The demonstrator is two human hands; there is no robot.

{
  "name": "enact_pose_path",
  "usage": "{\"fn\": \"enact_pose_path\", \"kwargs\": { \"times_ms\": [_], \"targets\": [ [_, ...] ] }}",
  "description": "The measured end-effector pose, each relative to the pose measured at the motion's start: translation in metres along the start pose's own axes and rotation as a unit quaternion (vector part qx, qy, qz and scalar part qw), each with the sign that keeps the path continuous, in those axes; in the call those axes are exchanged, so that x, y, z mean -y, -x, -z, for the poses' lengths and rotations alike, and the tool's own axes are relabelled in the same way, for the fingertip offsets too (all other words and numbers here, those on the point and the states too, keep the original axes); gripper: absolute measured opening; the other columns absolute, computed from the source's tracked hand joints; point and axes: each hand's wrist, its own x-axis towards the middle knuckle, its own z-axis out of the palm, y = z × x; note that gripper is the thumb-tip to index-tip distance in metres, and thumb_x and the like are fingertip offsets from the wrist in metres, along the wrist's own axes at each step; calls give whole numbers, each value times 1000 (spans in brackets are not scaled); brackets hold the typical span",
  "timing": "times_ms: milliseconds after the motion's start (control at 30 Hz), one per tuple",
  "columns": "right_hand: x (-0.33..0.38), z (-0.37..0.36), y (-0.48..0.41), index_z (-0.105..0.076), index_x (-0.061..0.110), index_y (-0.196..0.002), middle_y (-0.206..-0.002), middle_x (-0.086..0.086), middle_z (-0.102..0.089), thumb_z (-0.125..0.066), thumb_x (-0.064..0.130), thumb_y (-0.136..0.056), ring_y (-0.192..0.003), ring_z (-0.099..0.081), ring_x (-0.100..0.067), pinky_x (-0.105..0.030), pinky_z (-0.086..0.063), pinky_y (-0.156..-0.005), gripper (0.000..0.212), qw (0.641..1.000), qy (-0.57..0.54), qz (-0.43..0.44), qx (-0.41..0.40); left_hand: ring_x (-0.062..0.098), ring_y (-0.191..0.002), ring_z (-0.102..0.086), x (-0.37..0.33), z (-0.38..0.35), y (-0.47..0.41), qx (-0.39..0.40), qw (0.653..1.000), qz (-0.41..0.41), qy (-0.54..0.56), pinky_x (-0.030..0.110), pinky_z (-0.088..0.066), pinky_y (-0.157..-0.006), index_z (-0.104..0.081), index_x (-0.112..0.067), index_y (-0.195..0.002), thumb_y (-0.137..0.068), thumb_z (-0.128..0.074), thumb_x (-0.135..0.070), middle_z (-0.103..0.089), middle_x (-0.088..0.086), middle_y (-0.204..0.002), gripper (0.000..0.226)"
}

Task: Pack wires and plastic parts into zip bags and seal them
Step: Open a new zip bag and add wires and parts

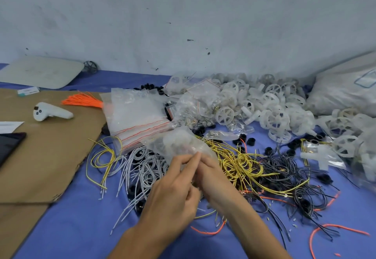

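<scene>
1. The zip bag [177, 144] is in the middle of the view, lifted a little above the wires. Its near edge is between the two hands and its body stretches toward 11 o'clock from them.
2. The left hand [175, 187] pinches this near edge with thumb and forefinger. The right hand [211, 174] meets it from 3 o'clock and, as far as the blur allows, pinches the same edge. Neither hand holds anything else.
3. Something pale seems to be inside the bag, but it is too blurred to name. I judge that the step is work on the mouth of the bag. Whether it is opening or sealing, I cannot tell.
4. For sealing, it is best to push the contents toward 12 o'clock first, so that nothing sits in the zip track. Then one hand holds a corner tight and the other slides along the track to the far corner.
5. For opening, it is easier to rub the two layers apart at a corner than in the middle.
6. The yellow wires [240, 163] lie just beside the hands at 3 o'clock and the grey-white wires [142, 169] at 9 o'clock. A loose end could catch in the mouth, so the bag should be held above them.
7. On the blue sheet [81, 228], the pile of empty zip bags [134, 116] lies at 11 o'clock and the white plastic wheels [264, 104] at 1 o'clock.
</scene>
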Motion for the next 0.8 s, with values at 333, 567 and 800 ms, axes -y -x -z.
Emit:
{"fn": "enact_pose_path", "kwargs": {
  "times_ms": [333, 567, 800],
  "targets": [
    [-25, 24, 36, -67, 18, -120, -107, 1, -67, -61, 16, -92, -94, -61, -15, -25, -50, -81, 28, 860, 445, 213, -131, 18, -86, -62, 25, 16, 17, 30, 992, -89, -80, 31, -52, -72, -64, -24, -109, -80, -54, -11, -53, -5, -114, 34],
    [0, 79, 36, -73, 27, -107, -127, -15, -56, -82, -7, -46, -102, -53, -36, -40, -54, -78, 71, 638, 743, 196, -50, 24, -83, -63, 43, 28, 4, 37, 950, -167, -260, 35, -43, -75, -71, -24, -92, -76, -57, -16, -65, 0, -102, 23],
    [71, 81, 3, -75, 17, -95, -91, 1, -72, -66, 30, -92, -88, -62, -22, -28, -41, -82, 16, 677, 677, 282, -57, 26, -79, -60, 35, 87, -42, -62, 961, -138, -232, 36, -47, -70, -70, -17, -92, -91, -65, -19, -65, 0, -92, 5]
  ]
}}
